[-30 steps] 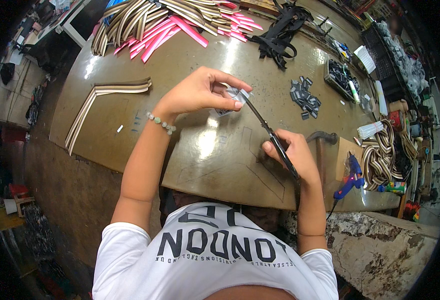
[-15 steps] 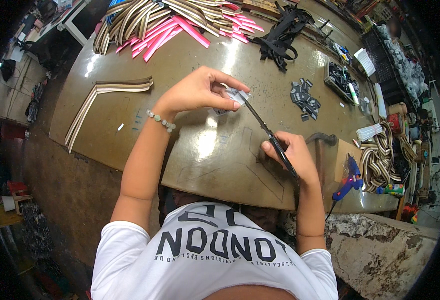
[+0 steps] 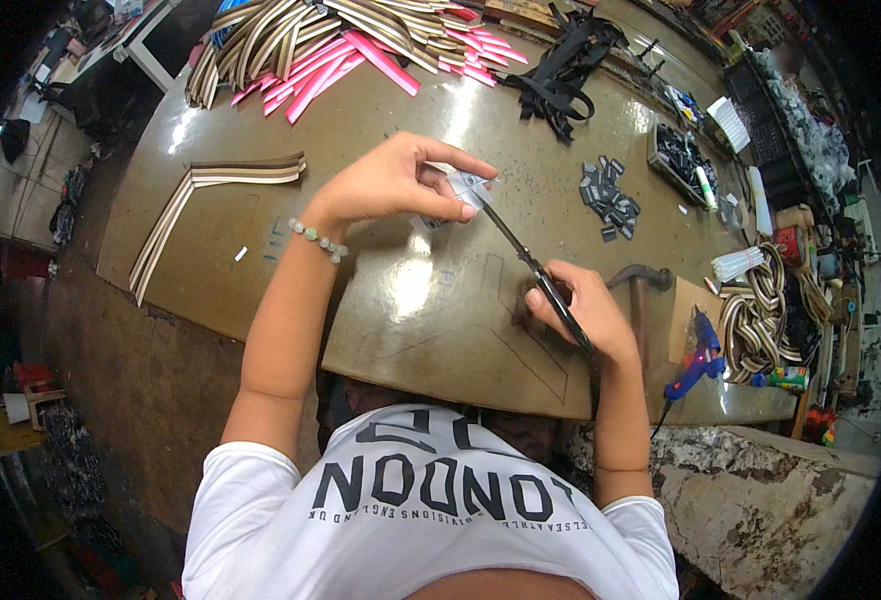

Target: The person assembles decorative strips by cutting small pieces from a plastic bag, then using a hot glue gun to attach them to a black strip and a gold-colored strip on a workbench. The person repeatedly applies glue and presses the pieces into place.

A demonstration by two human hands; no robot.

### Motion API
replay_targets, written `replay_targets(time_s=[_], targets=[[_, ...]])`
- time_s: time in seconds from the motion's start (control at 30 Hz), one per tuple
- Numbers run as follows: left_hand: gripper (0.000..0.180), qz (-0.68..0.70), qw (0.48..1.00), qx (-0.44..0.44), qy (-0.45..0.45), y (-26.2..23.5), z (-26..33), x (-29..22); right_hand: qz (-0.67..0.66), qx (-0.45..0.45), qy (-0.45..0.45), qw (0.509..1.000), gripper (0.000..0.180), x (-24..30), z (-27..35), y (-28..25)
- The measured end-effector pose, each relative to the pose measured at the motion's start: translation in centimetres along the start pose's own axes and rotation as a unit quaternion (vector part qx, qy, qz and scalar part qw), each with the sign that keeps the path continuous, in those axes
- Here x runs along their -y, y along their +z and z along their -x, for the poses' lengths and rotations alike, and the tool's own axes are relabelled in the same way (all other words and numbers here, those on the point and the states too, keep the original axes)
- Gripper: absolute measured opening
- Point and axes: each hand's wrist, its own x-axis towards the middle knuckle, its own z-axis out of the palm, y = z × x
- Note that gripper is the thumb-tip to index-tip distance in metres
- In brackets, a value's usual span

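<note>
My left hand (image 3: 395,180), with a beaded bracelet (image 3: 317,241) on its wrist, pinches a small whitish-grey printed label (image 3: 469,187) between thumb and fingers. Black scissors (image 3: 527,258) reach up from my right hand (image 3: 590,305), which is wrapped around their handles. The blade tips meet the label beside my left thumb; whether they have cut into it I cannot tell. Another pale piece (image 3: 430,222) shows partly under my left hand. To the right, a loose pile of small dark labels (image 3: 610,198) lies on the brown table (image 3: 440,340).
Striped straps (image 3: 290,45) and pink strips (image 3: 325,75) are heaped at the back, beside black straps (image 3: 565,70). A bent striped strap (image 3: 195,185) lies left. On the right are a hammer (image 3: 643,280), a blue glue gun (image 3: 698,365), a filled black tray (image 3: 680,155) and coiled straps (image 3: 755,315).
The label has turned slightly in my left fingers, and its printed face shows more. My right hand and the scissors have shifted a little to the left.
</note>
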Motion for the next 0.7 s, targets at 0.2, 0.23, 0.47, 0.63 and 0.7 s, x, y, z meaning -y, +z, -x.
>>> replay_targets(time_s=[0.2, 0.23, 0.47, 0.63, 0.7], targets=[[0.047, 0.019, 1.0, 0.0, -0.005, 0.03, 0.01, 0.05, 0.001, 0.015, 0.014, 1.0, 0.054, 0.27, -0.17, -0.15], [0.048, 0.014, 1.0, -0.002, -0.009, 0.08, 0.0, 0.0, 0.004, 0.017, 0.026, 1.0, 0.054, 0.37, -0.17, -0.13], [0.048, 0.03, 0.999, -0.01, -0.01, 0.32, 0.13, -0.64, 0.002, 0.016, 0.041, 0.999, 0.055, 0.69, -0.28, 0.35], [0.05, 0.009, 1.0, -0.007, -0.017, 0.22, -0.02, -0.32, -0.004, 0.019, 0.069, 0.997, 0.056, 0.56, -0.33, 0.48], [0.05, 0.005, 1.0, -0.002, -0.017, 0.17, -0.03, -0.07, -0.006, 0.009, 0.047, 0.999, 0.056, 0.51, -0.31, 0.48]])
